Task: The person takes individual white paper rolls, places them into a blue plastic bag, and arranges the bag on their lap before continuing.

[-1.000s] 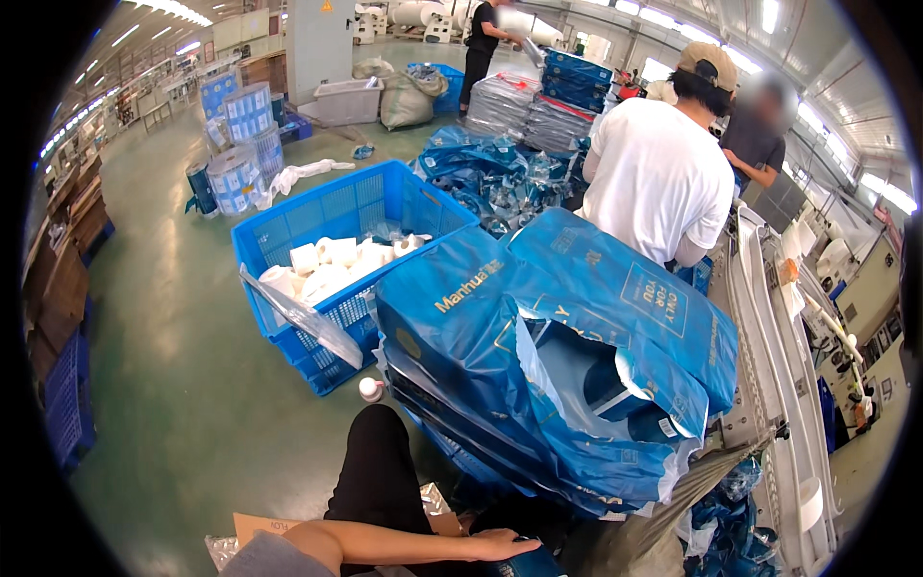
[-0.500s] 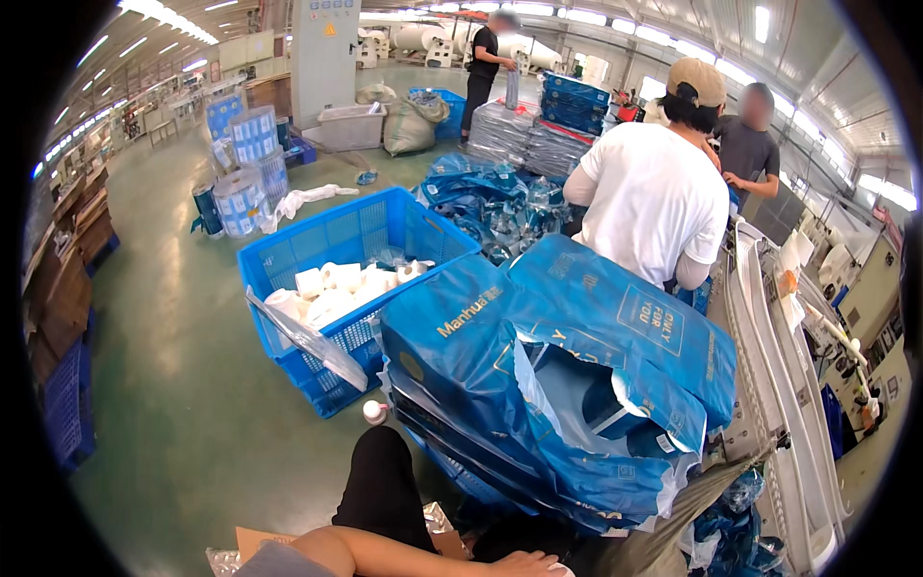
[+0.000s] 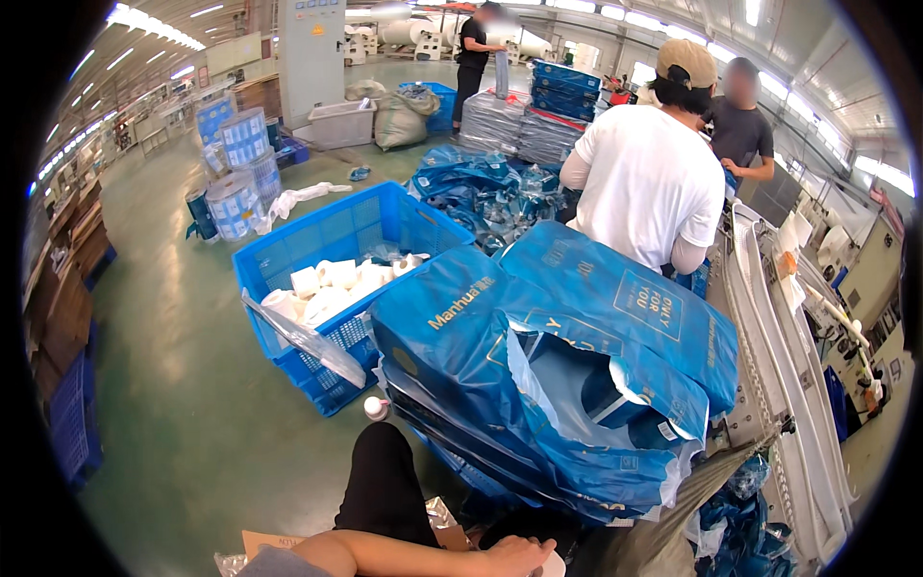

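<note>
My left hand reaches in at the lower edge from the left, its forearm lying across my dark-trousered lap. Its fingers are curled over a white round thing, which the lower edge mostly cuts off; it looks like a paper roll, but too little shows to be sure. My right hand is out of the picture. Just beyond the left hand rises a stack of blue printed plastic packs. The nearest pack is torn open, with blue-wrapped rolls inside.
A blue crate holding white paper rolls stands ahead left, a small white bottle near it. A person in white works beside the conveyor on the right; two more people stand farther off. Crumpled blue film lies beyond.
My left hand has risen slightly, its fingers now more bent, and more of the white thing shows. The view has shifted slightly. The person in white has leaned a little.
</note>
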`<action>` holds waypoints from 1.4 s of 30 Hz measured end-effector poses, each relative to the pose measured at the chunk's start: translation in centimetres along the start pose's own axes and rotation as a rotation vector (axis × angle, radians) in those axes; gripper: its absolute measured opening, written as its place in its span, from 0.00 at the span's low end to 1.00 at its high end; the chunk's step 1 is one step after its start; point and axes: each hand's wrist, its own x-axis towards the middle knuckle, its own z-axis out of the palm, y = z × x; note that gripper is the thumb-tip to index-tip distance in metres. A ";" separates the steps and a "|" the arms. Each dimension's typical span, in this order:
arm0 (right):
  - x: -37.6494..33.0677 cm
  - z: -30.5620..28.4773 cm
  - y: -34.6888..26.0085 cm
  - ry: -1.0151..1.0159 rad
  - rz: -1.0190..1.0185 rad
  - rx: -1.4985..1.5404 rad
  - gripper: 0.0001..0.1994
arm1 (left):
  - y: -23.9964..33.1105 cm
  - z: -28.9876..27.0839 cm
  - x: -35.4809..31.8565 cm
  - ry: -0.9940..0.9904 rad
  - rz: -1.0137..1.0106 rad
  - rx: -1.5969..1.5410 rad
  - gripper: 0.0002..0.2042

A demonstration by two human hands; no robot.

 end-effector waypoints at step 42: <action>0.9 -1.7 -0.2 0.478 -0.001 1.204 0.14 | -4.3 1.6 -4.5 -0.053 -0.042 -0.165 0.16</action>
